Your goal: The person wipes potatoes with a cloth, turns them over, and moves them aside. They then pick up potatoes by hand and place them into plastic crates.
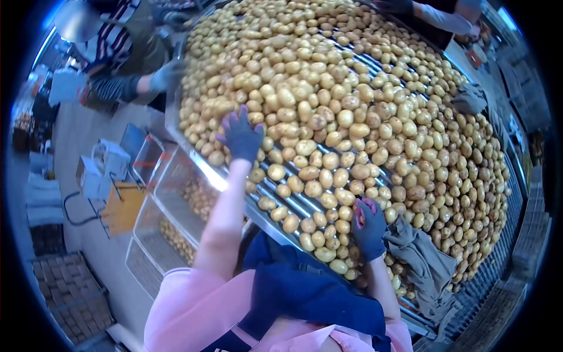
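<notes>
A wide roller table (293, 205) carries a dense bed of yellow potatoes (328, 111). My left hand (240, 136), in a dark blue glove, reaches out with fingers spread and rests on potatoes near the table's left edge. My right hand (368, 226), also gloved, lies at the near edge with fingers curled among the potatoes. Whether it grips one I cannot tell. A pink sleeve and a blue apron fill the bottom of the view.
A grey cloth (419, 258) lies on the potatoes right of my right hand. Wire baskets (176, 196) holding potatoes hang below the left edge. A co-worker's gloved hand (167, 75) touches the far left rim; another person's arm (440, 17) reaches in at top right.
</notes>
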`<action>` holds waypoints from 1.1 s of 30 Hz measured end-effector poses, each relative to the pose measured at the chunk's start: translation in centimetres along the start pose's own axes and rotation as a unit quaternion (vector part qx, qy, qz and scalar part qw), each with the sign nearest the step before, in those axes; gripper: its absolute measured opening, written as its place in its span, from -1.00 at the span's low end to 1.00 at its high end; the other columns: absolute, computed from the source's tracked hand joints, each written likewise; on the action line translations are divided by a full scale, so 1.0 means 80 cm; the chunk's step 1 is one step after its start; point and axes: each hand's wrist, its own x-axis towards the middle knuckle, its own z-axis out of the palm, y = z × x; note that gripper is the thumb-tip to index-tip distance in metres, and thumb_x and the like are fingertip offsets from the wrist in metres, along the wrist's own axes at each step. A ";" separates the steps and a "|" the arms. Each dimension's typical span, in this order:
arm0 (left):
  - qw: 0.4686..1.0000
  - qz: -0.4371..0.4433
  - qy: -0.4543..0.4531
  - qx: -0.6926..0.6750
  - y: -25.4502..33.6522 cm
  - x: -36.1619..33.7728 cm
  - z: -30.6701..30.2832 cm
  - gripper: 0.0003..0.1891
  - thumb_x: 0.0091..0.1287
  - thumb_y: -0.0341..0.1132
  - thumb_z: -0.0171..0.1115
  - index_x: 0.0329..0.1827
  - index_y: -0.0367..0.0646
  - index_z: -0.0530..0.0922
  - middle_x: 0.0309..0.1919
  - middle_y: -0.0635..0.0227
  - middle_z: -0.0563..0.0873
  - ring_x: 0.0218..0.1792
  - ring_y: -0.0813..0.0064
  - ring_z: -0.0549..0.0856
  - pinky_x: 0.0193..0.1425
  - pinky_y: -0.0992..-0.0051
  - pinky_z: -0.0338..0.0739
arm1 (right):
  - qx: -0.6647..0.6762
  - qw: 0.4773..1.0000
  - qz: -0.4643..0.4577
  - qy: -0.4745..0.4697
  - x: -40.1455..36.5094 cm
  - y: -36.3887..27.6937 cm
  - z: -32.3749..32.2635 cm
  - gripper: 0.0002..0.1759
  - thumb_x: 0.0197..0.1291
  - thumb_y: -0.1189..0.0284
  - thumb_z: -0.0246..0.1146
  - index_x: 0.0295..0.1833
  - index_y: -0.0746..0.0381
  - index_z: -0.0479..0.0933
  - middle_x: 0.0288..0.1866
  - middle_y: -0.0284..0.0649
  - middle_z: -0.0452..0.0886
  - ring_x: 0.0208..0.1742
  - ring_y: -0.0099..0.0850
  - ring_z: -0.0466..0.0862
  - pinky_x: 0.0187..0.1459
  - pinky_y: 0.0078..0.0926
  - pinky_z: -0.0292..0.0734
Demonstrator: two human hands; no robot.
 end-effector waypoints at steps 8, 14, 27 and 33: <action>0.955 0.277 -0.035 -0.102 0.152 -0.058 0.025 -0.33 0.19 0.31 0.08 0.39 0.44 0.28 0.50 -0.02 -0.12 0.48 -0.21 -0.21 0.38 -0.33 -0.27 | 0.022 0.999 0.038 -0.008 0.003 -0.003 -0.002 -0.68 -0.05 0.60 0.33 -0.10 0.16 0.61 -0.18 -0.13 0.61 -0.15 -0.16 0.63 -0.14 -0.32 0.56; 0.967 0.230 0.042 -0.105 0.162 0.078 0.052 -0.47 0.24 0.09 0.17 0.31 0.37 0.41 0.48 -0.17 -0.24 0.45 -0.30 -0.28 0.50 -0.05 -0.35 | 0.014 0.998 0.052 -0.018 0.000 0.002 -0.011 -0.68 -0.04 0.56 0.35 -0.09 0.15 0.60 -0.15 -0.14 0.62 -0.14 -0.17 0.64 -0.13 -0.33 0.57; 0.946 0.313 0.019 0.079 0.047 0.111 0.028 -0.52 0.32 -0.03 0.05 0.23 -0.03 0.48 0.24 0.03 0.41 0.24 0.00 0.39 0.32 0.05 0.23 | 0.076 0.996 0.046 0.001 0.009 -0.001 -0.011 -0.74 -0.02 0.56 0.33 -0.14 0.19 0.61 -0.19 -0.13 0.63 -0.19 -0.18 0.66 -0.17 -0.35 0.58; 0.944 0.322 0.068 -0.021 0.066 -0.034 0.040 -0.65 0.38 -0.20 -0.03 0.16 -0.04 0.52 0.01 0.13 0.59 0.15 0.04 0.44 0.30 0.06 0.22 | 0.045 0.999 0.020 0.000 0.001 0.007 -0.004 -0.65 -0.01 0.49 0.33 -0.03 0.15 0.57 -0.10 -0.15 0.60 -0.15 -0.15 0.63 -0.15 -0.30 0.56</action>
